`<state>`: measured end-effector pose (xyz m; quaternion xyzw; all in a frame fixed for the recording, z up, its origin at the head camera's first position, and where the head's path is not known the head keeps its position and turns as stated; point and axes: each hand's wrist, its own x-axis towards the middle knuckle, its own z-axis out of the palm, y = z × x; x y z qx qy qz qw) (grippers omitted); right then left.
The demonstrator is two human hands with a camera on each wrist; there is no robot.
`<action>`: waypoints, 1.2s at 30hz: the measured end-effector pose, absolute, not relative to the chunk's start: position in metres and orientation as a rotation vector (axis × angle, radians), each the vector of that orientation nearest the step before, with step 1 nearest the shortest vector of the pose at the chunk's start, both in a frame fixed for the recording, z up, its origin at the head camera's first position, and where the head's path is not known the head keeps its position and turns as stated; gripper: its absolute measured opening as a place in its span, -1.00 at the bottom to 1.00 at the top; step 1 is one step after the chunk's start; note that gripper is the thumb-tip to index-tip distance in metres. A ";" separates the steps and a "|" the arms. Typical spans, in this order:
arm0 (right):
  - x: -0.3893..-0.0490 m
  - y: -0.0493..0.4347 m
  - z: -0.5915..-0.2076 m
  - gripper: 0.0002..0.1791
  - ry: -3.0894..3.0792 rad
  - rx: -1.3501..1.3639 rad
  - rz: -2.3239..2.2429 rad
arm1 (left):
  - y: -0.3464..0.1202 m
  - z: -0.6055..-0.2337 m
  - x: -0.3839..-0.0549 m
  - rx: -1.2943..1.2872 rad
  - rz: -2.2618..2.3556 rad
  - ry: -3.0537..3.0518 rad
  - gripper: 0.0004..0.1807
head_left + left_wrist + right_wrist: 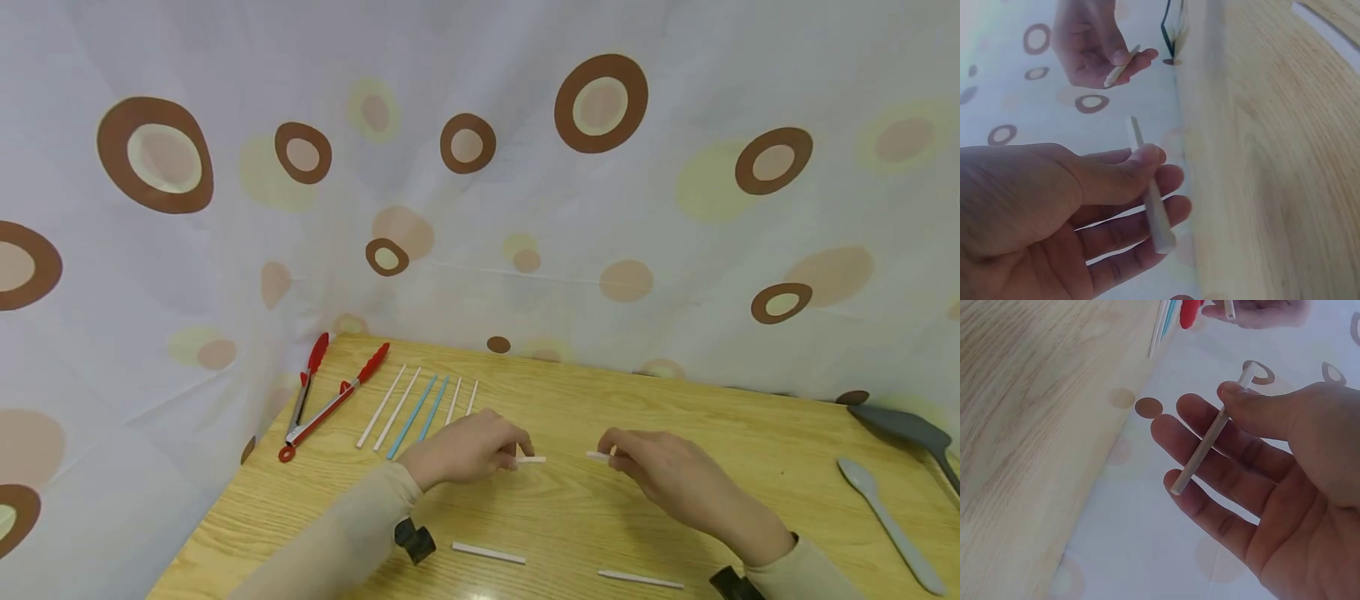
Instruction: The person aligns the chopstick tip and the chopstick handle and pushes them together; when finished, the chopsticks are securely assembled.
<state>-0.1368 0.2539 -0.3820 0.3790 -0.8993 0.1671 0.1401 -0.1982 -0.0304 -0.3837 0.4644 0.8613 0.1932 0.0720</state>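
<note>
My left hand pinches a short white stick between thumb and fingers, above the table. Opposite it, my right hand holds a similar white stick, with the thumb pressing it across the fingers. A gap separates the two held sticks in the head view. Closer to me, one white stick lies on the wooden table near the left wrist, and another white stick lies farther right. Behind the left hand, white sticks and blue sticks lie side by side, some partly hidden by that hand.
Red-tipped metal tongs lie spread at the table's left. A grey spoon and a dark spatula-like utensil lie at the right. Behind the wooden table hangs a white curtain with brown rings.
</note>
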 end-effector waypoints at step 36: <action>-0.140 0.235 -0.371 -0.82 -2.549 0.959 0.412 | -0.021 -0.371 -0.197 1.521 0.697 2.711 -0.80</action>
